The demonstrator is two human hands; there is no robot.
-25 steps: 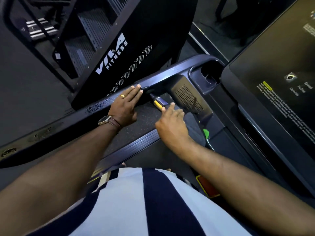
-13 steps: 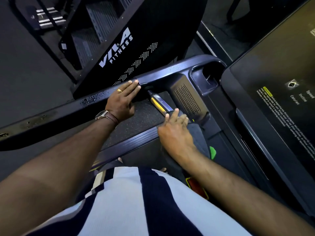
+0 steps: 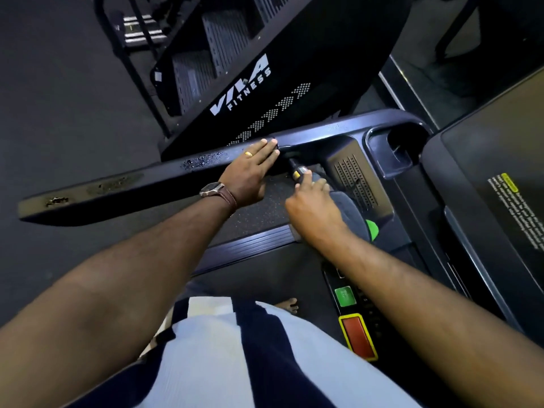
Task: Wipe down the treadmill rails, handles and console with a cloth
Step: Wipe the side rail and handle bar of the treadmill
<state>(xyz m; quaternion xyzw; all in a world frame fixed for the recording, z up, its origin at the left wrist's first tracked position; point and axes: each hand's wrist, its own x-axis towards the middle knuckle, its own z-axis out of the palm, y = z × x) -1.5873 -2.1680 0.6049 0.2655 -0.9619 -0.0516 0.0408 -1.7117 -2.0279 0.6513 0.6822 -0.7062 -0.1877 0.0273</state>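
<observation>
The cloth is dark grey-blue, soft and thick, bunched into a rounded fold. It sits under the right hand against the short handle that juts inward from the treadmill's side rail. Most of the fabric spills out to the right of the palm, towards the perforated panel. The right hand's grip is closed on the cloth, the fingers bent over it and reaching to the handle's yellow strip. The left hand lies flat on top of the rail just beside the handle's root. Its grip is open, with the fingers straight and together; it has a gold ring on one finger and a wristwatch with a brown strap at the wrist. The rail is dark and glossy, speckled with water droplets to the left of that hand. The console fills the right edge, dark and matte, with small printed text. Below the right forearm sit a green button and a red button framed in yellow. Beyond the rail stands a neighbouring machine lettered VIVA FITNESS.
</observation>
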